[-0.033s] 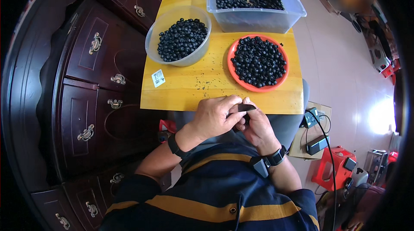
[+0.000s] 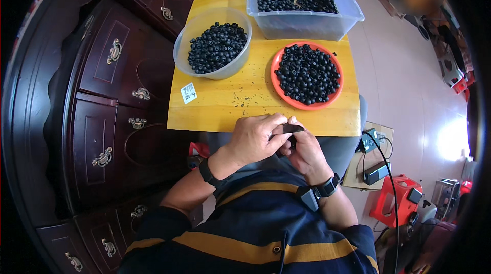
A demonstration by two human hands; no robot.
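Observation:
My left hand (image 2: pixel 250 138) and my right hand (image 2: pixel 306 155) meet just in front of the table's near edge, both closed. From the pinched fingers of my left hand, a dark, flat, blade-like piece (image 2: pixel 293 128) reaches across to my right thumb. A small dark piece (image 2: pixel 292 142) shows between the curled fingers of my right hand, mostly hidden. Beyond my hands, an orange-red plate (image 2: pixel 282 97) carries many small black ring-shaped parts (image 2: pixel 307 74). To its left stands a translucent round bowl (image 2: pixel 184 39) with more of the same parts.
A clear rectangular bin (image 2: pixel 307 27) with black parts sits at the far right of the yellow table (image 2: pixel 204 115). Black crumbs and a white label (image 2: pixel 188 93) lie on the tabletop. Dark wooden drawers (image 2: pixel 102 120) line the left; a red stool (image 2: pixel 394 197) and cable are at right.

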